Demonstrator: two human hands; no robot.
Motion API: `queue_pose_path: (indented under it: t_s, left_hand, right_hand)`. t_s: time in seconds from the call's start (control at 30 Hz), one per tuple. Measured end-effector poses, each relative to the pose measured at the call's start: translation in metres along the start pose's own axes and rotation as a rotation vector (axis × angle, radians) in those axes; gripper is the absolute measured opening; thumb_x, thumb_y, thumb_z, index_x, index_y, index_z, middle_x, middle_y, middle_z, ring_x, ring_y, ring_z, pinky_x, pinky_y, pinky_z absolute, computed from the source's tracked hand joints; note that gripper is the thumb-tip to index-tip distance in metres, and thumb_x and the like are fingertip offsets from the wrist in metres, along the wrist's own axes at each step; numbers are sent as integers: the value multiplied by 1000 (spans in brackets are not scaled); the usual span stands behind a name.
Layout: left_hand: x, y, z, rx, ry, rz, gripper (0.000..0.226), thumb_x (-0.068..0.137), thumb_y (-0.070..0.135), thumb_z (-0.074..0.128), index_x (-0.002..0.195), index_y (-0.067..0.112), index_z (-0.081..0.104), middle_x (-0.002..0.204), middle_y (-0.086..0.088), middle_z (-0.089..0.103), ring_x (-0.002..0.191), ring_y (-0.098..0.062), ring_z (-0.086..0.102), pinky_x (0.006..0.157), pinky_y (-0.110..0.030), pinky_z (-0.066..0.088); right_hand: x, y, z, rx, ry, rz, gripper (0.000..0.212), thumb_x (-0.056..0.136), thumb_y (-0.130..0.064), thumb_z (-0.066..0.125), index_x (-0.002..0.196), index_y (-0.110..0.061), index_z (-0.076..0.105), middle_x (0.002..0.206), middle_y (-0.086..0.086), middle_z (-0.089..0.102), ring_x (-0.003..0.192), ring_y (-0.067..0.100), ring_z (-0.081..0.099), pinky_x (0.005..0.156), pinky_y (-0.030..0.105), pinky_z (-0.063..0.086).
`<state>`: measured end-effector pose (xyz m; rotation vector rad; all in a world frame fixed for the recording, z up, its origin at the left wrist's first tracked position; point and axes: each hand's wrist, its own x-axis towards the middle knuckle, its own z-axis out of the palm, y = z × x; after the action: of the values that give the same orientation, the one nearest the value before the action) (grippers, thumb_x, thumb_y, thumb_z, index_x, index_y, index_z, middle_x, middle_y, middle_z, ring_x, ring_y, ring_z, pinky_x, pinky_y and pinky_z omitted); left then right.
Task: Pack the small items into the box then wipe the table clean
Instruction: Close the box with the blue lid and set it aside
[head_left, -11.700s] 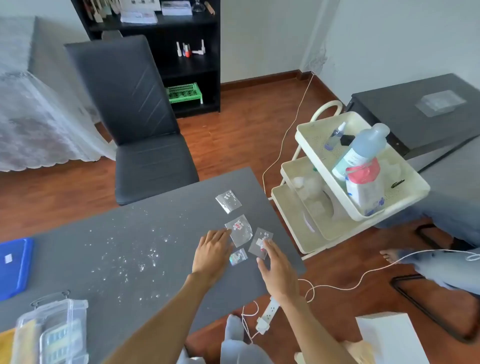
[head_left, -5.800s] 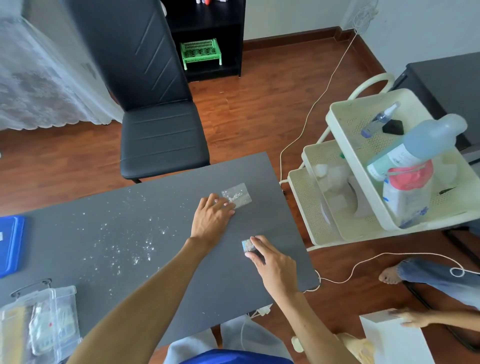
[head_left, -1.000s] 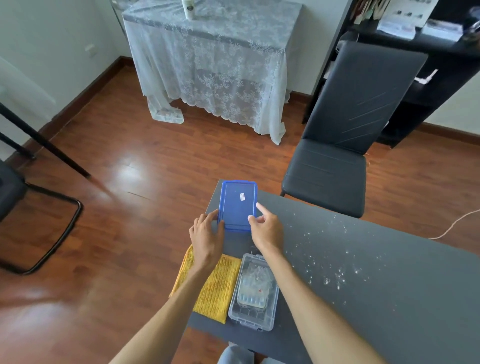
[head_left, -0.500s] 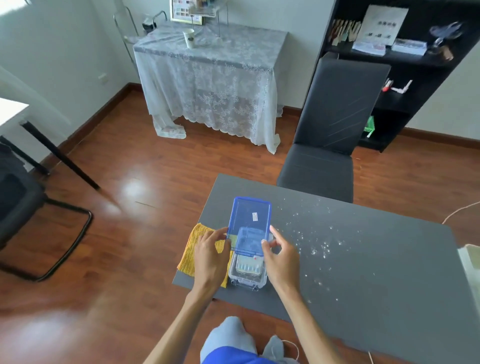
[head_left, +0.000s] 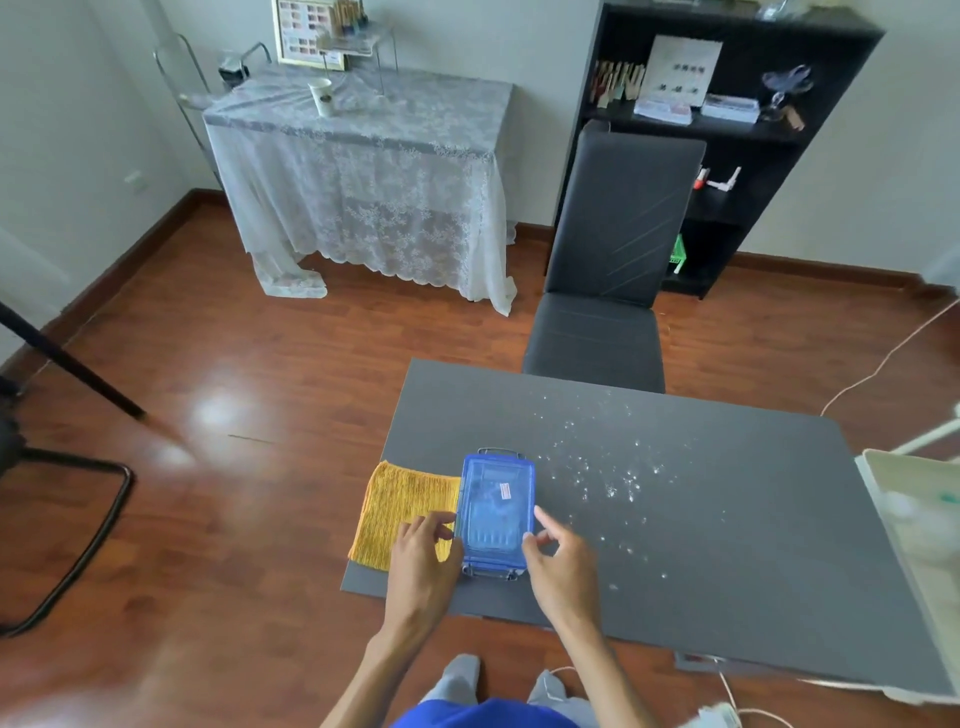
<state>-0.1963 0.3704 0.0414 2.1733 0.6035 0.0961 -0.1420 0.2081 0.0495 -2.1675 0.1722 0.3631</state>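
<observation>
The clear plastic box (head_left: 491, 570) stands near the front left of the grey table (head_left: 727, 545), with its blue lid (head_left: 496, 506) lying flat on top. The small packets show dimly through the lid. My left hand (head_left: 423, 553) grips the lid's left edge with its fingertips. On the right edge, my right hand (head_left: 558, 564) presses with the thumb while the index finger is lifted. A yellow cloth (head_left: 402, 506) lies flat on the table just left of the box. White specks (head_left: 608, 478) are scattered over the table to the right of the box.
A black chair (head_left: 602, 291) stands at the table's far side. A cream trolley (head_left: 919, 519) is at the right edge. A lace-covered table (head_left: 363, 171) and a black shelf unit (head_left: 727, 130) stand against the back wall. A white cable (head_left: 737, 696) runs along the floor.
The packets that lay on the table's right part are in the box. Both hands brought the blue lid from the table's left end and set it down onto the box.
</observation>
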Motion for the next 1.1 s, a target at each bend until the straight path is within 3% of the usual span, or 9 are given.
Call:
queue_pose_path:
  t_s: [0.1,0.17,0.3,0.37,0.47,0.6,0.7,0.87,1.1]
  left_hand:
    - [3,-4,1,35,-63,5,31,89,19,65,120,22,62,93,14,61,99,-14,49,83,-30,43]
    - [5,-6,-1,60,-81,35,38,90,22,64,127,25,57,92,15,60,99,-13,48,79,-30,45]
    - [12,-11,-2,202,-78,185,41,91,26,62,131,24,55,98,13,57,94,-10,44,75,-26,42]
    - [15,-14,-3,262,-85,243,40,91,30,61,130,22,54,109,8,59,101,-15,49,82,-28,44]
    - [21,-18,-3,313,-74,324,46,93,38,61,135,21,51,132,4,55,118,-17,48,96,-32,45]
    - [25,-18,1,381,-134,392,59,94,54,53,145,25,44,151,7,43,135,-18,40,108,-37,39]
    - [25,-18,4,424,-145,387,60,94,59,49,144,26,47,153,6,41,137,-22,40,109,-42,39]
    - [23,-19,5,450,-118,387,59,94,60,46,142,26,50,153,6,43,136,-20,38,107,-41,41]
    - [23,-19,9,447,-116,364,60,95,61,38,142,26,50,153,9,41,134,-13,29,106,-39,41]
  right_hand:
    - [3,2,1,-53,10,6,43,95,-26,60,139,-28,61,90,-9,66,85,14,65,86,37,53]
    - [5,2,0,-87,8,1,43,95,-28,60,138,-30,60,88,-11,67,76,11,62,76,32,50]
    - [8,3,-1,-120,-16,-14,44,97,-32,58,141,-35,56,90,-12,67,72,8,60,70,26,44]
    - [11,4,-4,-133,-39,-13,44,98,-34,57,142,-36,55,91,-14,67,74,8,60,72,27,45]
    - [20,5,-11,-177,-35,-46,42,97,-38,59,139,-34,59,97,-16,64,93,9,63,86,30,49]
    - [52,-7,-17,-178,-60,-118,51,92,-46,63,141,-36,54,126,-15,62,120,10,58,93,25,42]
    - [82,-18,-19,-225,-198,-141,62,87,-52,68,145,-40,48,144,-17,54,133,10,50,105,29,40]
    - [119,-28,-17,-364,-381,-147,74,83,-55,72,149,-42,42,148,-15,53,137,16,49,108,34,40]
    - [133,-28,-17,-402,-403,-189,70,80,-54,76,144,-43,47,152,-12,50,139,17,47,108,36,41]
